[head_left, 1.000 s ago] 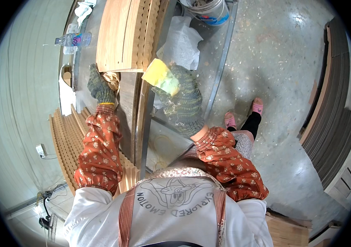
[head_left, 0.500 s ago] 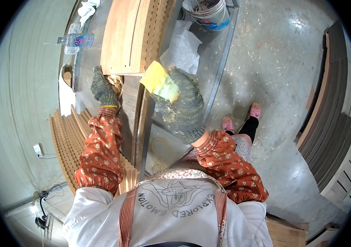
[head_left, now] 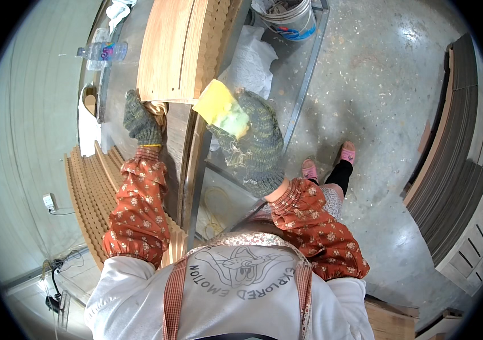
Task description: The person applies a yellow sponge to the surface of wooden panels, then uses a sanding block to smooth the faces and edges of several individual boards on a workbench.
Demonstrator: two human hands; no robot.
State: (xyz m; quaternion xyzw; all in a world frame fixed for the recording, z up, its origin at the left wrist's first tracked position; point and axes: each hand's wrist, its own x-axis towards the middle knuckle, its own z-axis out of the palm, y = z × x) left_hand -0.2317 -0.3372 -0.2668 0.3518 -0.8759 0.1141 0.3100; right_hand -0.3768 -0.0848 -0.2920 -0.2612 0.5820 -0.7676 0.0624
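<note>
1 right hand grasps a yellow sponge by the near corner of a wooden panel stack.
The sponge juts left from the grip, close to the stack's near edge; contact there cannot be told. Right of the grip, past a metal rail, the floor spreads wide. Farther left, the left hand meets crumpled tan material, its clasp hard to make out. Beyond the grip, stack and bucket are cut off above.
</note>
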